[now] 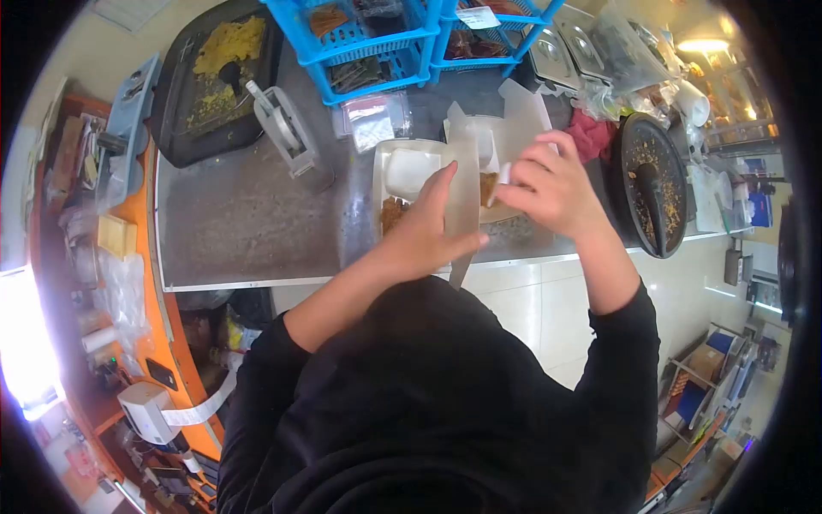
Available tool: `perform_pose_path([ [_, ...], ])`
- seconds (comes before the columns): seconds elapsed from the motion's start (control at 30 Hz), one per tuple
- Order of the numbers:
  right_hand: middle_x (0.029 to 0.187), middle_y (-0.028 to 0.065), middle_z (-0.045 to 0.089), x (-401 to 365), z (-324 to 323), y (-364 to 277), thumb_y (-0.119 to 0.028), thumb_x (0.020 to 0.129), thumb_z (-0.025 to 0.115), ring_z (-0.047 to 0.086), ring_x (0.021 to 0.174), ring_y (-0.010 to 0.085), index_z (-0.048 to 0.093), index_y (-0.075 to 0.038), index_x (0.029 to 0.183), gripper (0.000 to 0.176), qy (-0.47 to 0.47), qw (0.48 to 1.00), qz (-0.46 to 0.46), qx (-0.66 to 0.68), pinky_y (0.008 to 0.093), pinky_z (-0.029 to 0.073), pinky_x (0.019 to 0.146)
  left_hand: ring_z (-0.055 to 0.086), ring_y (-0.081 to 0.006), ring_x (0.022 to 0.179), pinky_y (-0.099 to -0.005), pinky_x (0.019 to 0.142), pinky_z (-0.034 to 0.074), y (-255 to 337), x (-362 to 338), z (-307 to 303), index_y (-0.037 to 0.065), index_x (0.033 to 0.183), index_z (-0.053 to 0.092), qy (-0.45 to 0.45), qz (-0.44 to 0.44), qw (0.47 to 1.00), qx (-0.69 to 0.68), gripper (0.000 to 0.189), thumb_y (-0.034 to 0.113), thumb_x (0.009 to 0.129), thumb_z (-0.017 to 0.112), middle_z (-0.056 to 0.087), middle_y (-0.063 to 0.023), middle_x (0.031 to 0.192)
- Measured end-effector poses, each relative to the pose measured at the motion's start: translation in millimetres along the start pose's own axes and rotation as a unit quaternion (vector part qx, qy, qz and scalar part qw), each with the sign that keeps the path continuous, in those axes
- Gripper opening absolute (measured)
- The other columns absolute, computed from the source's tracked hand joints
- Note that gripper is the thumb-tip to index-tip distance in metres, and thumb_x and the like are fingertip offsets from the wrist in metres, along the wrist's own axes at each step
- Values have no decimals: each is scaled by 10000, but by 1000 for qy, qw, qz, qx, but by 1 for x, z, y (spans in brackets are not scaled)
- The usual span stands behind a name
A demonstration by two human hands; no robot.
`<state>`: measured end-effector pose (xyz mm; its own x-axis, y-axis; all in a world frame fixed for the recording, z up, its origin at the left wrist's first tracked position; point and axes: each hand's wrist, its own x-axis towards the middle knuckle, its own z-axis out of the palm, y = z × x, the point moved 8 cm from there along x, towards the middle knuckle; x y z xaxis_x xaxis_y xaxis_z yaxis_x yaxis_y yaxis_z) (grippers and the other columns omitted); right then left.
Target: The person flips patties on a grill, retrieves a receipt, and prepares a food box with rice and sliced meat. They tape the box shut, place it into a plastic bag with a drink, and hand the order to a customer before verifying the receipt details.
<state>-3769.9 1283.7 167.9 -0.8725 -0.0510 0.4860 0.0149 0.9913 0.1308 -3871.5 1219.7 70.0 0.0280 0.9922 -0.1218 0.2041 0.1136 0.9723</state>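
A paper food box point(382, 163) is open before me, with a white inner container point(411, 171) and brown crumbly food point(392, 212) inside. My left hand point(419, 236) lies across its near right side, thumb and fingers spread against the raised lid flap point(464, 184). Right of that flap stands a second open paper box point(505, 214), also with brown food point(488, 187) in it. Above this second box, the curled fingers of my right hand point(548, 187) pinch a small white object point(503, 174), partly hidden, whose kind I cannot make out.
Blue plastic baskets point(368, 51) of packets stand at the back. A black tray point(180, 141) with yellow food and a metal-framed tool point(287, 133) are on the left. At right are a stone mortar point(629, 184) with a pestle point(655, 201) and a red cloth point(591, 137).
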Motion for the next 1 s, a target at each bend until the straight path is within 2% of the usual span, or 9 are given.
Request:
perform_pose_path([
  [0.07, 725, -41, 499, 2, 10, 2, -182, 600, 662, 524, 767, 154, 633, -203, 743, 148, 48, 999, 2, 10, 407, 413, 839, 276, -374, 1340, -414, 1090, 262, 6, 3, 8, -105, 1404, 115, -5, -5, 997, 75, 964, 332, 775, 701, 216, -276, 1444],
  [0.2, 719, -51, 512, 7, 18, 0, -209, 627, 702, 526, 789, 155, 646, -215, 798, 180, 97, 995, -1, 2, 403, 411, 843, 309, -374, 1318, -393, 1075, 286, -8, 12, 18, -82, 1411, 137, -16, 1, 995, 97, 830, 203, 795, 614, 261, -259, 1420],
  [0.3, 740, -34, 536, 6, 3, 27, -172, 668, 730, 525, 823, 184, 646, -193, 910, 258, 60, 993, 101, 15, 405, 410, 842, 347, -363, 1285, -379, 1064, 300, -5, 9, 14, -66, 1413, 155, -16, -42, 997, 57, 743, 124, 804, 535, 290, -243, 1400],
  [0.4, 768, -6, 556, -8, -38, 69, -105, 691, 730, 519, 860, 217, 626, -166, 1015, 346, 20, 989, 143, 19, 404, 402, 850, 378, -343, 1256, -373, 1054, 308, -9, 6, 12, -56, 1410, 173, -8, -40, 998, 45, 683, 81, 816, 481, 306, -234, 1389],
  [0.5, 784, 13, 557, -32, -47, 91, -13, 663, 670, 512, 894, 234, 624, -165, 1041, 410, -84, 994, 68, -32, 407, 402, 851, 380, -333, 1255, -373, 1055, 303, -23, 7, 7, -53, 1405, 185, 6, -36, 999, 22, 652, 73, 827, 459, 313, -236, 1384],
  [0.6, 798, 11, 563, -55, -21, 101, 1, 642, 650, 515, 887, 235, 632, -164, 1014, 407, -165, 984, 65, 7, 422, 409, 869, 366, -338, 1270, -374, 1059, 296, -29, 8, 7, -47, 1403, 194, 13, -55, 998, -28, 636, 76, 835, 452, 321, -237, 1376],
  [0.83, 855, 22, 587, -29, 6, 86, -9, 654, 645, 561, 889, 239, 627, -154, 1011, 386, -74, 990, -77, 97, 419, 425, 885, 366, -353, 1267, -373, 1050, 304, -18, 6, 10, -18, 1401, 238, 10, -44, 999, 15, 624, 129, 855, 503, 331, -235, 1369],
  [0.93, 879, 26, 585, -26, 13, 90, -4, 651, 645, 576, 877, 240, 612, -152, 1066, 441, -50, 990, -68, 116, 414, 433, 871, 365, -358, 1268, -381, 1050, 305, -11, 5, 9, -2, 1404, 249, -5, -40, 997, 66, 634, 172, 862, 529, 332, -237, 1373],
  [1.0, 978, 28, 608, -27, 20, 92, -56, 727, 592, 574, 947, 220, 611, -203, 1121, 421, -85, 989, -59, 105, 389, 415, 901, 362, -361, 1271, -385, 1053, 303, -10, 6, 10, 1, 1405, 251, -11, -33, 996, 85, 642, 196, 865, 539, 332, -239, 1375],
])
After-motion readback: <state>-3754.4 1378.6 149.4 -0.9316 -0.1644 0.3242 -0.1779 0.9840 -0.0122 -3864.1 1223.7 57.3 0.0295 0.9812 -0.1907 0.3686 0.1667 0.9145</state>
